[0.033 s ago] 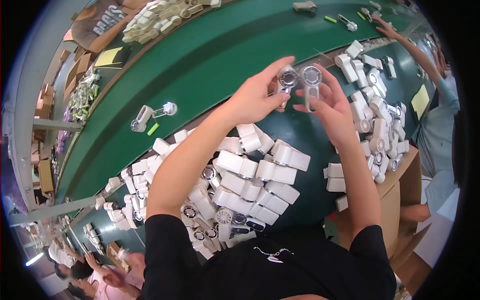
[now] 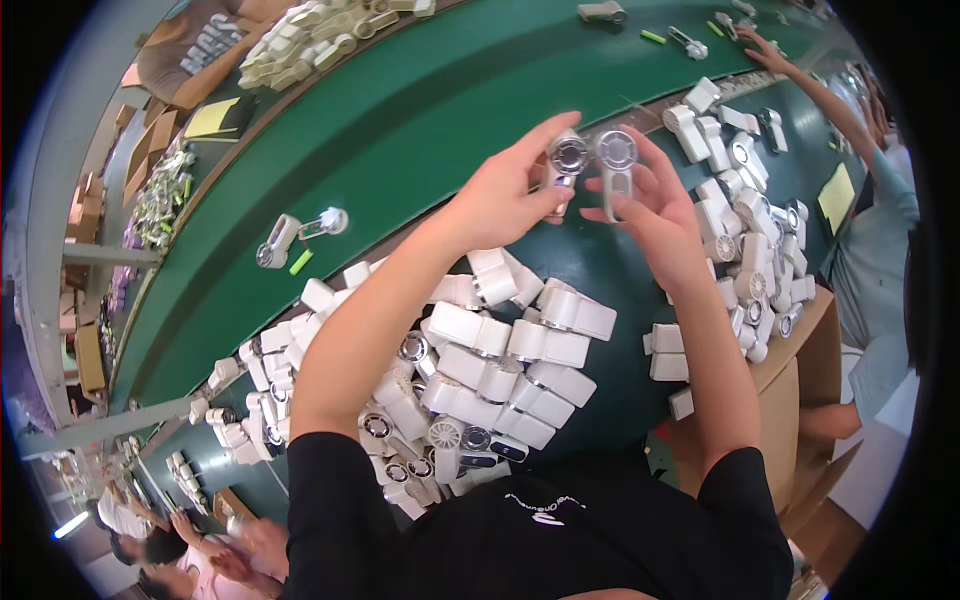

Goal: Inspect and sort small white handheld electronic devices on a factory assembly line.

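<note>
My left hand (image 2: 515,195) grips a white handheld fan (image 2: 570,155) by its handle, its round silver head with a dark grille turned up. Close to its right, my right hand (image 2: 655,205) pinches a second fan piece (image 2: 617,152), a paler round head on a white handle. The two heads are side by side, nearly touching, above the table edge by the green belt. I cannot tell whether the right piece is a whole fan or a shell half. Below my hands lies a pile of white fans (image 2: 470,365), some with silver grilles showing.
The green conveyor belt (image 2: 400,130) carries a fan shell (image 2: 278,240), a green battery (image 2: 301,262) and more parts. Another heap of fans (image 2: 755,240) lies at the right, beside a cardboard box (image 2: 770,420). A co-worker's arm (image 2: 815,95) reaches over the belt at far right.
The whole view has shifted slightly, so the scene sits a little farther left. Both hands keep hold of their fan pieces.
</note>
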{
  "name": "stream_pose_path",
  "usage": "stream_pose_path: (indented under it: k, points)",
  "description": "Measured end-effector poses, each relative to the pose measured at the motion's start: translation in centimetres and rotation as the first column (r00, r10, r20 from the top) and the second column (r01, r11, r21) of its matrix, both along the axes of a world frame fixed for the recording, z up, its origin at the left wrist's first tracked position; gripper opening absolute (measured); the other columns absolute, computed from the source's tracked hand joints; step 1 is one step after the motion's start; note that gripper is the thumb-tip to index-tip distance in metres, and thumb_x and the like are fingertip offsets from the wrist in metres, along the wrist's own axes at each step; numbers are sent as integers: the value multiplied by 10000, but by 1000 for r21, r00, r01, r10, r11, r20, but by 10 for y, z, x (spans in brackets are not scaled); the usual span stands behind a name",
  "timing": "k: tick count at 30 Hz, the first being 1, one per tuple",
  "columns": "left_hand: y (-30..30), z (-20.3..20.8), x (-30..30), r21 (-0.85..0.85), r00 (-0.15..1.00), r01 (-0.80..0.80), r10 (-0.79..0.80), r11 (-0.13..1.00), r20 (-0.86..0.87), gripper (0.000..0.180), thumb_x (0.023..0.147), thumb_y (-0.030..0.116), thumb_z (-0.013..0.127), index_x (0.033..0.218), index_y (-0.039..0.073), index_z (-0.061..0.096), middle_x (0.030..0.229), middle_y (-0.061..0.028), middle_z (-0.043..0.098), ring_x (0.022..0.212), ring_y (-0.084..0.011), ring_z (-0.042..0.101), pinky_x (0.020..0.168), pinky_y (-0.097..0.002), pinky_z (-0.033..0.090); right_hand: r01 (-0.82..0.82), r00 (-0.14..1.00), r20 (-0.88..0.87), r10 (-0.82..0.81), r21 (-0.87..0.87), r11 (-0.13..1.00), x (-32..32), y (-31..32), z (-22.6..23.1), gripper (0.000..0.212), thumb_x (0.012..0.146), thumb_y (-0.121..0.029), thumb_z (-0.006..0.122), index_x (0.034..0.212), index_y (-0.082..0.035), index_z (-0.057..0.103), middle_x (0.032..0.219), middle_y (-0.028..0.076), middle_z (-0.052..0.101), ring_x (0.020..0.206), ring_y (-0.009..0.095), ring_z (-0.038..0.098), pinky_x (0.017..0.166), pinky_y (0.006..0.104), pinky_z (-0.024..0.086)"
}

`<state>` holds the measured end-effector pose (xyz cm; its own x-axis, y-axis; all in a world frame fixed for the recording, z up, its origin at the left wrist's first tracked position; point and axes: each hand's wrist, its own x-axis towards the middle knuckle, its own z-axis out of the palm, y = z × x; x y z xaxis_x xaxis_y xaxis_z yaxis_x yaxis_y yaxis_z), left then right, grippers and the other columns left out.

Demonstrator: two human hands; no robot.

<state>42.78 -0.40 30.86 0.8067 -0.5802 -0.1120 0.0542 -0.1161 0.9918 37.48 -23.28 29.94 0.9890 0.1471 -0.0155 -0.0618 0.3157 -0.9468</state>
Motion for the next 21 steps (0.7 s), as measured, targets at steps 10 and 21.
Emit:
stream_pose_path:
  k: [10, 21]
  points:
    - [6, -15, -24, 725, 692, -26, -511, 688, 510, 482, 971, 417, 765, 1369, 146, 733, 1196, -156, 750, 1305, -355, 596, 1160, -546, 424, 2, 995, 102, 14, -161, 987, 1, -5, -10, 764, 970, 97, 628, 1664, -94, 372, 1404, 133, 588, 1257, 246, 634, 997, 435, 620]
    - [77, 25, -10, 513, 696, -322, -169, 796, 698, 337, 1054, 252, 654, 1323, 60, 718, 1276, -186, 751, 1152, -406, 709, 1018, -465, 557, 205, 956, 294, -23, -607, 768, 11, 18, -50, 616, 981, -8, 661, 1576, -48, 504, 1416, 183, 658, 1270, 308, 651, 1121, 391, 490]
